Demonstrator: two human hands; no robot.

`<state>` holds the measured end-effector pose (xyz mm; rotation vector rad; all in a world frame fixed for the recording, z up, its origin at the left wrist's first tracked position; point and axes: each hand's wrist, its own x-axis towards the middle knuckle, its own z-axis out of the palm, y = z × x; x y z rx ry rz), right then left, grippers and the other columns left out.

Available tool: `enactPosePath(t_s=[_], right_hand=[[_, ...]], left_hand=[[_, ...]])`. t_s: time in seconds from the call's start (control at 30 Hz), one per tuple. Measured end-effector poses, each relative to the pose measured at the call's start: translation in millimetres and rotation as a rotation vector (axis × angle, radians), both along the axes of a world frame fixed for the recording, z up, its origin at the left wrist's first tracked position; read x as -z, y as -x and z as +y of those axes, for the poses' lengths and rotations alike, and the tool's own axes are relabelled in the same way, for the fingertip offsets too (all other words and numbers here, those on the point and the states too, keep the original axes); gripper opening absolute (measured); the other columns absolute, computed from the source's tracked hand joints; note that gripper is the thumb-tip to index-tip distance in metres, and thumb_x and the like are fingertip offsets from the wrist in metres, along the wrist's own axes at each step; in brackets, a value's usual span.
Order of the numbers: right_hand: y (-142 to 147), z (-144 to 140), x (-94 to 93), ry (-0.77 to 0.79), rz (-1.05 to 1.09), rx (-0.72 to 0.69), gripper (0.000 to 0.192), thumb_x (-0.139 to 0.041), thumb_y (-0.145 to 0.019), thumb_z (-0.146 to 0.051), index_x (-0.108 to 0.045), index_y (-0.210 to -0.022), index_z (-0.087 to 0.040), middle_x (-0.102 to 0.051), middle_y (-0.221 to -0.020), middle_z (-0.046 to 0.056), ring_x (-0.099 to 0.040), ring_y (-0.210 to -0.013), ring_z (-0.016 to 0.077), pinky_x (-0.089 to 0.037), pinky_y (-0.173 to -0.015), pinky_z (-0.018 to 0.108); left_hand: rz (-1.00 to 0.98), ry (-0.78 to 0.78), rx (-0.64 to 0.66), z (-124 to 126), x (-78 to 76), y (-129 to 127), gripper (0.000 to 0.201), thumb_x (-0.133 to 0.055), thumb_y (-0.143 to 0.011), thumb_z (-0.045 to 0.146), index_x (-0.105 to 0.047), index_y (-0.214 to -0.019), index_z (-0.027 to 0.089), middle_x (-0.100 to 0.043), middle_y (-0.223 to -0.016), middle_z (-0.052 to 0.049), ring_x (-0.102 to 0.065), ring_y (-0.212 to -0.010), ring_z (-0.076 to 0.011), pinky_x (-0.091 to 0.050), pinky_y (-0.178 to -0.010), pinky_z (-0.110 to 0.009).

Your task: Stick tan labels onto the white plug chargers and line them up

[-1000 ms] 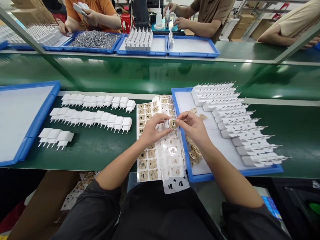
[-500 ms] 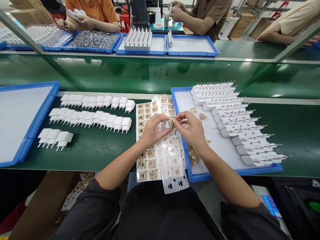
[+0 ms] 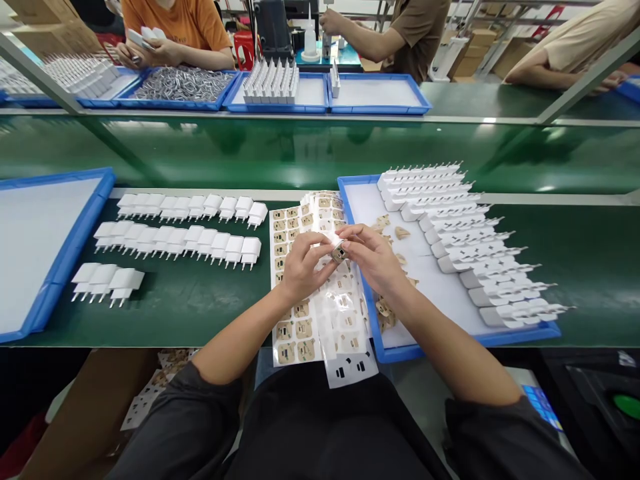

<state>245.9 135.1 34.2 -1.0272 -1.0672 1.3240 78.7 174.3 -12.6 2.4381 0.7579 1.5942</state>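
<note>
I see my left hand [image 3: 300,263] and right hand [image 3: 373,257] pinching one small white plug [image 3: 340,251] between their fingers, above the sticker sheets [image 3: 320,313] on the counter [image 3: 200,300]; it looks light, rigid, smooth; grip its flat sides, probably clear of the prongs.

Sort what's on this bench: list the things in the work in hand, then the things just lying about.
In hand:
left hand
right hand
white plug adapter held between both
sticker sheets

Lying about:
empty blue tray
peeled backings
bottle across the belt
</note>
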Motion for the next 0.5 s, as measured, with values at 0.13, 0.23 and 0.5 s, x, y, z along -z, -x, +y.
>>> enactPosePath(t_s=[0.13, 0.23, 0.5], right_hand=[[-1.9, 0.3, -2.0, 0.026, 0.068, -0.002, 0.01, -0.074, -0.076, -0.029, -0.069, -0.084, -0.025, -0.062, -0.11, 0.001, -0.059, -0.098, 0.0166, -0.05, -0.084, 0.03], [-6.4, 0.8, -2.6, 0.026, 0.063, -0.035, 0.008, -0.073, -0.077, -0.027, -0.073, -0.085, -0.025, -0.064, -0.114, 0.002, -0.059, -0.104, 0.0179, -0.049, -0.087, 0.031], [-6.3, 0.9, -0.7, -0.018, 0.056, -0.022, 0.012, -0.075, -0.079, -0.027, -0.072, -0.09, -0.027, -0.068, -0.109, 0.0, -0.061, -0.109, 0.018, -0.047, -0.096, 0.033]], left_hand=[[-0.001, -0.068, 0.015, 0.6, -3.3, -1.2, 0.034, -0.072, -0.085, 0.019, -0.052, -0.111, 0.027, -0.063, -0.103, -0.004, -0.063, -0.098, -0.0201, -0.052, -0.086, -0.038], [-0.011, -0.057, 0.035, 0.9, -5.9, -2.0, 0.033, -0.071, -0.086, 0.019, -0.051, -0.111, 0.025, -0.062, -0.102, -0.004, -0.063, -0.097, -0.0197, -0.054, -0.084, -0.038], [-0.07, -0.037, 0.057, -0.2, -6.2, -2.3, 0.032, -0.072, -0.086, 0.02, -0.052, -0.111, 0.023, -0.061, -0.103, -0.005, -0.062, -0.097, -0.0193, -0.055, -0.082, -0.036]])
